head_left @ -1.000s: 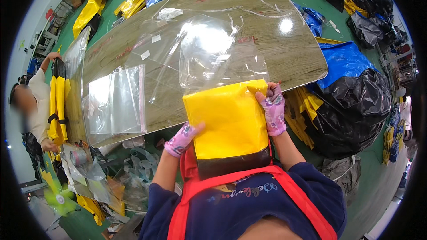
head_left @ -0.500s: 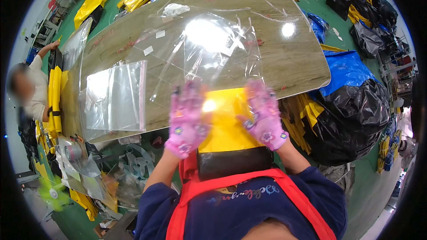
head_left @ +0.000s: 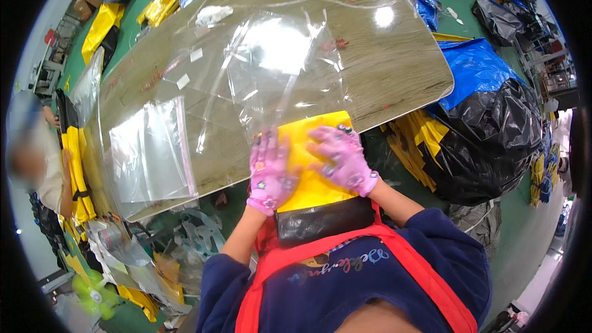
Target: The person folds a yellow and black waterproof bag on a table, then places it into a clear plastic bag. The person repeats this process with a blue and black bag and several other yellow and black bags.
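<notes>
A folded yellow and black plastic sheet (head_left: 311, 192) lies at the near edge of the table, its black end toward my body. Over its left side my left hand (head_left: 271, 172) rests in a pink floral glove, fingers extended. My right hand (head_left: 343, 159), gloved alike, lies across the upper right part with its fingers spread. Both palms face down and neither grasps anything. Just beyond the fold a clear plastic bag (head_left: 250, 95) lies flat, its near end meeting the yellow piece. More clear bags (head_left: 148, 154) lie to the left.
The brown table (head_left: 394, 61) bears small white labels (head_left: 183, 82) and a crumpled white piece (head_left: 213, 15). To the right bulges a large black and blue bundle (head_left: 487, 142). At far left a person (head_left: 52, 166) handles yellow and black pieces. A green fan (head_left: 95, 295) stands lower left.
My right hand has slid left and inward across the yellow sheet. The left hand has moved slightly down and right relative to the view. The whole view has shifted, moving the table left and up.
</notes>
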Demonstrator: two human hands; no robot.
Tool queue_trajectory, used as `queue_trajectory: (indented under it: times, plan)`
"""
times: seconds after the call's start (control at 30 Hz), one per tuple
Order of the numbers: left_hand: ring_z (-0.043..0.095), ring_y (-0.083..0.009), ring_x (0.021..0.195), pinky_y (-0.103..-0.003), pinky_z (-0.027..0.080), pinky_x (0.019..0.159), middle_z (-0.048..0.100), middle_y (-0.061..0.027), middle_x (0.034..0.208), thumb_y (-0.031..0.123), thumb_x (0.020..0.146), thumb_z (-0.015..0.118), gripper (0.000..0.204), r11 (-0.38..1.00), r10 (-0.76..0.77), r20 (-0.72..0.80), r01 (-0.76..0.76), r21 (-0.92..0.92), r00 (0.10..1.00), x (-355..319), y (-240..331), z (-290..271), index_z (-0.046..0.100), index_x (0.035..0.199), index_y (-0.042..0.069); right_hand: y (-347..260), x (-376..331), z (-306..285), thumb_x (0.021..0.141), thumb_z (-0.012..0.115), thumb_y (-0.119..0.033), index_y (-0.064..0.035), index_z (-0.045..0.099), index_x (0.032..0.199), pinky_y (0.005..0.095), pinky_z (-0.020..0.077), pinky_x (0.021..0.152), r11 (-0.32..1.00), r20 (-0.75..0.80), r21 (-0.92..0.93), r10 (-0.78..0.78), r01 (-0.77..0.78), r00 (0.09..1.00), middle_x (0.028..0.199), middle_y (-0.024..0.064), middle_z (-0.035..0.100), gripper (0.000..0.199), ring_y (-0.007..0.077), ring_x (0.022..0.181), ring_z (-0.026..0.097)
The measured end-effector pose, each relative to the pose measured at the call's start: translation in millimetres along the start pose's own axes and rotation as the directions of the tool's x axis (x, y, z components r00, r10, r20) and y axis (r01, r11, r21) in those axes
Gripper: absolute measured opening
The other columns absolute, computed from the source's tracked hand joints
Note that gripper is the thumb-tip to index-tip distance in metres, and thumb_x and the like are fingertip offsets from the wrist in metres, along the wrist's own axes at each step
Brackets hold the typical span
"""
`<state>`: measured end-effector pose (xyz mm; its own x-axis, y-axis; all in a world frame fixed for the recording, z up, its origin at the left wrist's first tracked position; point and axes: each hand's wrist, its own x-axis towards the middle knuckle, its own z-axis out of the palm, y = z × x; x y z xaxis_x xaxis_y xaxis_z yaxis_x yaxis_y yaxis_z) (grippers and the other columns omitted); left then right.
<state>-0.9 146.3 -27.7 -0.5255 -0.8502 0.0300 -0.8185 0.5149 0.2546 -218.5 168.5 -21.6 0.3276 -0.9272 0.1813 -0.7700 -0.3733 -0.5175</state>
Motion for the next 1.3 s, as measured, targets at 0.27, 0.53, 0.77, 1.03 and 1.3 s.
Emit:
queue_trajectory:
  times: [0.27, 0.53, 0.77, 1.03, 1.3]
  plan:
    - [0.057, -0.0223, 0.106, -0.03, 0.044, 0.092, 0.059, -0.0158, 0.12, 0.014, 0.086, 0.067, 0.055, 0.294, -0.685, 0.057, 0.347, -0.891, 0.727, -1, -3, -17, 0.043, 0.13, -0.006, 25, -6, -33, 0.077, 0.076, -0.011, 0.0007, 0.043, 0.134, 0.0296, 0.048, 0.087, 0.275, 0.141, 0.89, 0.591, -0.363, 0.794, 0.117, 0.0095, 0.057, 0.066, 0.0181, 0.101, 0.056]
    - [0.061, -0.0146, 0.096, -0.028, 0.048, 0.085, 0.065, -0.0045, 0.11, 0.014, 0.083, 0.072, 0.041, -0.006, -0.201, 0.437, 0.445, -0.895, 0.877, -68, 12, -29, 0.058, 0.119, 0.001, -3, -53, -40, 0.082, 0.073, -0.019, -0.003, 0.051, 0.128, 0.0275, 0.0459, 0.09, -0.008, 0.355, 0.916, 0.476, -0.4, 0.804, 0.113, 0.0044, 0.061, 0.054, 0.0148, 0.106, 0.056]
    - [0.061, -0.0176, 0.101, -0.03, 0.049, 0.086, 0.062, -0.0065, 0.117, 0.02, 0.085, 0.069, 0.052, -0.26, -0.347, 0.273, 0.187, -0.947, 0.897, -55, -13, -20, 0.05, 0.13, 0.002, 8, -86, -45, 0.079, 0.076, -0.031, -0.004, 0.048, 0.134, 0.0321, 0.0373, 0.104, 0.432, 0.611, 0.717, -0.01, -0.548, 0.792, 0.132, 0.0079, 0.055, 0.067, 0.0165, 0.123, 0.048]
    - [0.06, -0.0183, 0.1, -0.031, 0.047, 0.088, 0.064, -0.0046, 0.112, 0.016, 0.081, 0.074, 0.046, 0.014, -0.112, 0.456, 0.46, -0.888, 0.883, -44, 3, -22, 0.057, 0.121, 0.002, -11, -33, -64, 0.082, 0.071, -0.013, -0.0022, 0.057, 0.121, 0.027, 0.0506, 0.082, 0.125, 0.374, 0.853, 0.528, -0.506, 0.762, 0.107, 0.0062, 0.066, 0.043, 0.0128, 0.093, 0.062]
    - [0.05, -0.0223, 0.119, -0.035, 0.037, 0.102, 0.055, -0.0107, 0.129, 0.007, 0.073, 0.076, 0.071, 0.183, -0.172, 0.415, 0.443, -0.878, 0.893, -122, 41, -49, 0.041, 0.134, 0.002, -38, -136, -59, 0.074, 0.08, -0.015, -0.002, 0.031, 0.144, 0.0343, 0.0253, 0.111, 0.132, 0.451, 0.853, 0.296, -0.504, 0.842, 0.147, 0.01, 0.038, 0.086, 0.0201, 0.136, 0.032]
